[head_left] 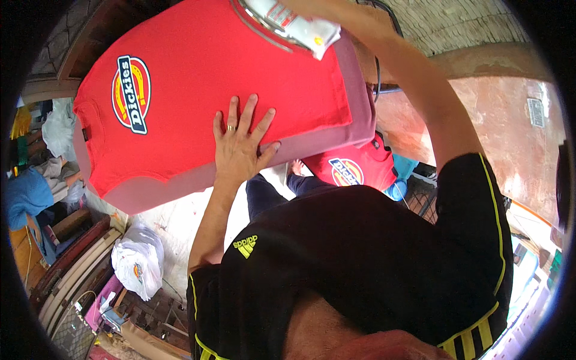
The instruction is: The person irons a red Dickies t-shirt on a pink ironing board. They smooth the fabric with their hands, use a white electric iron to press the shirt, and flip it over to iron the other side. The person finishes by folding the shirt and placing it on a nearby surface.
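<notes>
A red T-shirt with a printed logo lies spread over a padded, dull-pink ironing board. My left hand rests flat on the shirt near its close edge, fingers spread, a ring on one of them. At the far side, my right hand is at the clothes iron, cut by the upper edge of the picture, so its fingers are mostly hidden. The iron is silver and white, with a white piece of cloth or paper at its end, and sits over the shirt.
Another red shirt with the same logo hangs or lies below the board's right end. A white plastic bag stands at lower left, beside stacked boards. A dark cord runs near the board's right end.
</notes>
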{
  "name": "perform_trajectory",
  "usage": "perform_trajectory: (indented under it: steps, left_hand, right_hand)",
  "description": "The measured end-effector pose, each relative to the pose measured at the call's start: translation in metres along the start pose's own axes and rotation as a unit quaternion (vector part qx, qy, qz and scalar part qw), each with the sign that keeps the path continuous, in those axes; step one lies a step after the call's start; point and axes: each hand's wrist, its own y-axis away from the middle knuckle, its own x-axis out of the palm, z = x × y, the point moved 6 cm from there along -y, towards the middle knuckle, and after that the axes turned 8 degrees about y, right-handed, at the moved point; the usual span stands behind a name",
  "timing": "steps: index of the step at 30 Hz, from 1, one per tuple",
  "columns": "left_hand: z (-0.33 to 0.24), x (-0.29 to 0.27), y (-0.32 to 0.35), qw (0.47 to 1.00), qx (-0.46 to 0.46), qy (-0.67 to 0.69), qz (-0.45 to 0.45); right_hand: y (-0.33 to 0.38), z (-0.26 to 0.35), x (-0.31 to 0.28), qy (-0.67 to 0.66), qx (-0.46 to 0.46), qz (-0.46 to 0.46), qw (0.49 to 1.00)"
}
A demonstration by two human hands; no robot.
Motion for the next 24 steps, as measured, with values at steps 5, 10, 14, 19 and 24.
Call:
perform_trajectory:
  steps: [5, 10, 14, 19, 24]
  left_hand:
    - [0.0, -0.008, 0.01, 0.998, 0.023, 0.038, -0.052]
    - [-0.006, -0.011, 0.018, 0.983, 0.081, 0.115, -0.119]
    - [-0.016, -0.01, 0.033, 0.97, 0.064, 0.14, -0.188]
    - [0.001, -0.013, 0.067, 0.96, -0.015, 0.126, -0.249]
    - [0.044, -0.041, 0.098, 0.955, -0.131, -0.045, -0.262]
  right_hand:
    - [0.127, 0.06, 0.0, 0.047, -0.054, 0.091, 0.993]
    - [0.179, 0.062, -0.011, -0.003, -0.13, 0.127, 0.983]
    - [0.155, 0.087, 0.007, 0.025, -0.173, 0.151, 0.973]
    - [0.154, 0.107, 0.028, 0.023, -0.143, 0.287, 0.947]
    - [0.187, 0.055, -0.013, 0.079, -0.174, 0.216, 0.958]
